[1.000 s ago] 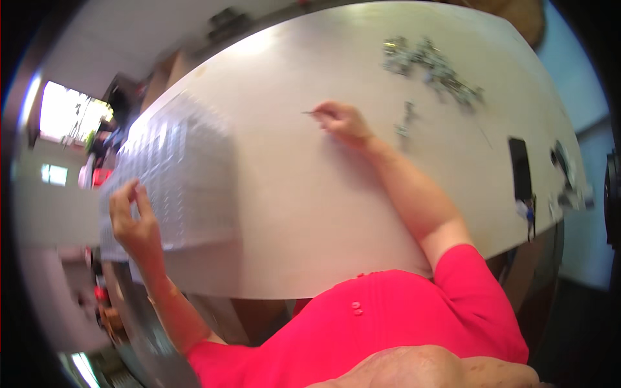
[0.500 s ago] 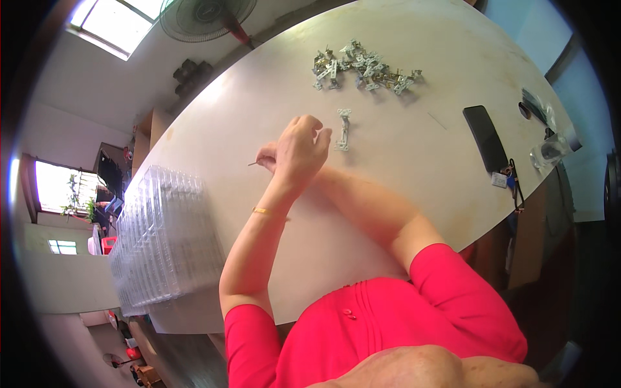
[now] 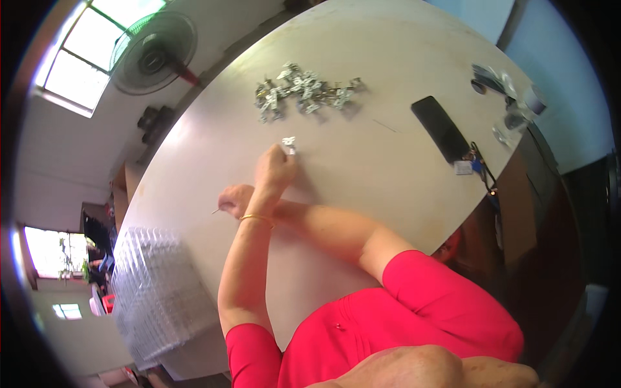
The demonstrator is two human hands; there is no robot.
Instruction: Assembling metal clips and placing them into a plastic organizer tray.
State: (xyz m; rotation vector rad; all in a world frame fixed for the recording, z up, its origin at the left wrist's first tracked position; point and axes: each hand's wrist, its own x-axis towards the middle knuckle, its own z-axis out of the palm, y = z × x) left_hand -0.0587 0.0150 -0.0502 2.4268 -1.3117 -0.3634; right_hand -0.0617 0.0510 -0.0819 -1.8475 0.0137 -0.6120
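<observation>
While the arms cross over the white table [image 3: 362, 187], the left hand [image 3: 275, 169] reaches forward past the right wrist, and its fingertips close on a small metal clip [image 3: 289, 143] lying on the tabletop. That clip sits alone, just short of a heap of like metal clips [image 3: 304, 92] farther up the table. The left wrist wears a thin gold bangle [image 3: 257, 218].

Under the left forearm lies the right hand [image 3: 234, 197], curled shut, pinching a thin pin [image 3: 215, 211] whose tip sticks out to the left, just above the tabletop. Both sleeves are red.

To the left, at the table's near edge, rests a clear plastic tray [image 3: 158, 297] with rows of small cells; what they hold is too small to tell. On the right side lies a black phone [image 3: 442, 129], well apart from the hands, with a bunch of keys [image 3: 471, 163] just beside its near end. Farther right, near the table's rim, stand some small clear containers [image 3: 514, 97], blurred. Beyond the table, a standing fan [image 3: 153, 53] is set below a bright window [image 3: 81, 53].
</observation>
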